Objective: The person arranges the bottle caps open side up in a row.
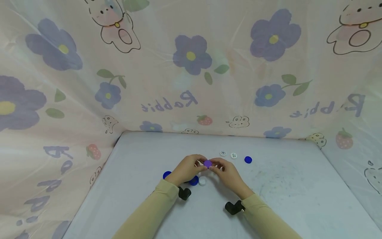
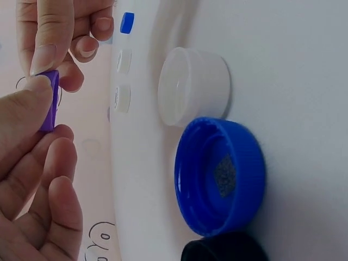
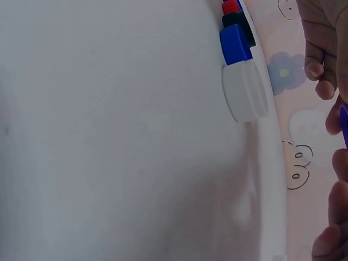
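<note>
A round purple cap [image 1: 207,164] is pinched at its rim by both hands, above the table. My left hand [image 1: 188,168] grips its left side with thumb and fingertips, while my right hand [image 1: 226,171] holds the opposite side. In the left wrist view, the purple cap [image 2: 52,103] stands edge-on between the fingertips. Below the hands, a white cap [image 1: 202,181] lies beside a blue cap [image 1: 194,180]. The left wrist view shows that blue cap [image 2: 217,176] hollow side visible, with a grey patch inside. At the right wrist view's edge, only a sliver of purple shows.
Two small white discs [image 1: 233,155] and a blue disc [image 1: 248,160] lie beyond the hands. Another blue cap [image 1: 167,175] is partly behind the left wrist. The right wrist view shows a dark cap [image 3: 239,27] and a red cap [image 3: 231,6] in the row. Patterned cloth surrounds the table.
</note>
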A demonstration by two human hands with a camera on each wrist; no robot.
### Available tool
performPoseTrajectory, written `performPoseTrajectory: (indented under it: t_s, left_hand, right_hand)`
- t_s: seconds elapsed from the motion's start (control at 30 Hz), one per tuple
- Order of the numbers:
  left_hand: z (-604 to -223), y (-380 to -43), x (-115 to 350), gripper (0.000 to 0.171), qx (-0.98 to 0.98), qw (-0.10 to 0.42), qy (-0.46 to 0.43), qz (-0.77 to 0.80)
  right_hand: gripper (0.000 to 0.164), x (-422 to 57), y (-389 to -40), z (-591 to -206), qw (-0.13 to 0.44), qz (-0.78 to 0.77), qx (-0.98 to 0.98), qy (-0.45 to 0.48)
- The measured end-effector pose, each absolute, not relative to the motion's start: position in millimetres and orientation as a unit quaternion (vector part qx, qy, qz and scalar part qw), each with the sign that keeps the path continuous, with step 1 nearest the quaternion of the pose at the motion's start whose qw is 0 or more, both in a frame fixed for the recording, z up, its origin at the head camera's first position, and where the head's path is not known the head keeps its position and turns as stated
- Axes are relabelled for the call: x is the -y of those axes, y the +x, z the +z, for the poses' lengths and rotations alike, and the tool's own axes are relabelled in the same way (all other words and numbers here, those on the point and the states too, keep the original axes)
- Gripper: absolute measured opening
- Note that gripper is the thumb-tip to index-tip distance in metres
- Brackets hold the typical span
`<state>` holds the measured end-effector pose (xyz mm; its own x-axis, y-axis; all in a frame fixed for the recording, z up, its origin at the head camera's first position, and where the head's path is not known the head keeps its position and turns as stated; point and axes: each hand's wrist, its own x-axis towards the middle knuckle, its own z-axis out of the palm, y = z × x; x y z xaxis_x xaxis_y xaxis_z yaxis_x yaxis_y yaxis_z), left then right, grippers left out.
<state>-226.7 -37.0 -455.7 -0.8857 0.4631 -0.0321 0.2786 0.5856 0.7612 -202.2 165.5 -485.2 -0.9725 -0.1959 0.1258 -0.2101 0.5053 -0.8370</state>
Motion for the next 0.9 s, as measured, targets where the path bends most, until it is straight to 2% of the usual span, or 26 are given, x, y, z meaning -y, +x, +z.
performPoseTrajectory:
  t_s: [0.6, 0.9]
  left_hand:
    - [-453.8, -226.0, 38.2, 0.03, -0.881, 0.106, 0.223, 0.403]
    - [-452.8, -223.8, 37.1, 0.038, -0.879, 0.104, 0.216, 0.413]
  right_hand:
    - [0.024, -165.4, -202.4, -484.4, 0.016, 0.477, 0.871, 0.119]
    - [0.029, -165.8, -201.0, -484.9, 0.012, 0.495, 0.862, 0.11]
